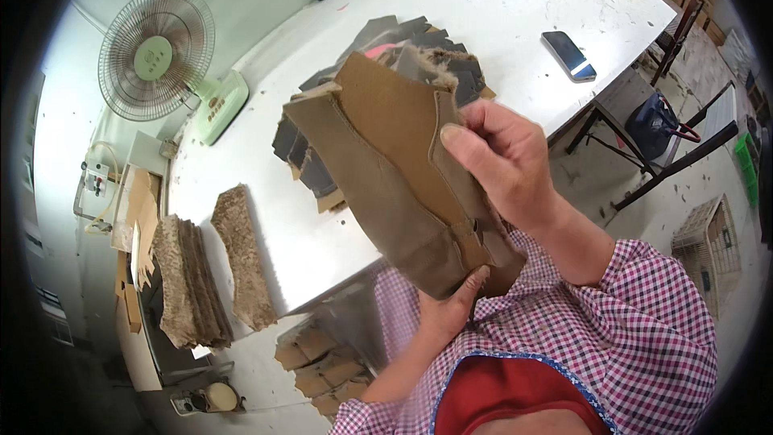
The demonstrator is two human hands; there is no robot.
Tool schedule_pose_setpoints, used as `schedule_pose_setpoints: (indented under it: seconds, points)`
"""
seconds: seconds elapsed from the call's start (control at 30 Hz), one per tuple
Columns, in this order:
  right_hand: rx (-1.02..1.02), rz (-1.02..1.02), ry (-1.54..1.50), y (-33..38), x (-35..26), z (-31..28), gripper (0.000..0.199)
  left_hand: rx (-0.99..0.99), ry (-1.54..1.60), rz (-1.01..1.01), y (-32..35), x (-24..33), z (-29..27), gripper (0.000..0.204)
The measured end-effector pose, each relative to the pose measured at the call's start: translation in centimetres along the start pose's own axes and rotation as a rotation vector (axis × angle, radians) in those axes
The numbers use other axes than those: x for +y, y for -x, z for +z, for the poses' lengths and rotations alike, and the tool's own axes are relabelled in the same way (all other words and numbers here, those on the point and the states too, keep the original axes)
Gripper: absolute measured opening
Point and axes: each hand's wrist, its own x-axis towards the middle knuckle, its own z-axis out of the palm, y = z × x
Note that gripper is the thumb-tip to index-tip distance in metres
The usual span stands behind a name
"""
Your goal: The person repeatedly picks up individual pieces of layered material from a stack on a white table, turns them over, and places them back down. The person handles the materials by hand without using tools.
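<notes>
A brown leather boot upper (378, 169) with a lighter tan panel and stitched edges hangs in front of me, above the near edge of the table. My left hand (451, 302) grips its lower end, thumb on top and fingers hidden beneath. At its right edge my right hand (503, 157) pinches the leather between thumb and curled fingers. Fuzzy lining shows along the upper right rim. Behind it lies a pile of dark leather pieces (386, 32), partly covered by the upper.
A stack of furry brown pieces (189, 282) and a single furry piece (245, 258) lie at the table's left. A green fan (157, 56) stands behind them. At the right are a phone (568, 55), a chair (680, 141) with a dark bag, and a crate (708, 246).
</notes>
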Motion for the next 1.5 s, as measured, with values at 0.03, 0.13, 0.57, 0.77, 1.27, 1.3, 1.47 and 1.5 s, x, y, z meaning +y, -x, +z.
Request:
schedule_pose_setpoints:
  seconds: [0.03,0.13,0.57,0.77,1.27,1.3,1.47,1.5]
  points:
    - [-0.004,0.0,-0.009,-0.4,-0.1,-0.1,0.016,-0.007,-0.021,-0.006,0.1,-0.1,0.0,0.026]
    - [-0.011,-0.003,0.024,-1.2,-0.7,-0.4,0.02,0.003,0.064,-0.007,0.6,-0.1,0.3,0.027]
    - [0.119,0.148,-0.287,-1.9,0.9,-0.9,0.023,-0.065,0.666,-0.127,-0.8,-1.9,-2.4,0.052]
    - [0.124,0.158,-0.283,-2.0,0.6,-0.9,0.025,-0.189,0.671,-0.001,-1.5,-2.2,-3.3,0.061]
    - [0.064,0.136,-0.173,-1.4,2.1,-0.7,0.025,-0.131,0.445,0.161,-2.0,0.8,-4.1,0.048]
    - [0.066,0.147,-0.176,-1.4,2.2,-0.8,0.025,-0.161,0.483,0.146,-1.9,0.8,-4.3,0.048]
    - [0.022,0.184,-0.157,-1.2,2.3,-0.9,0.025,-0.27,0.807,0.162,-2.4,1.1,-4.4,0.048]
    - [0.008,0.167,-0.155,-1.1,2.5,-0.7,0.025,-0.197,0.66,0.145,-2.4,1.1,-4.2,0.046]
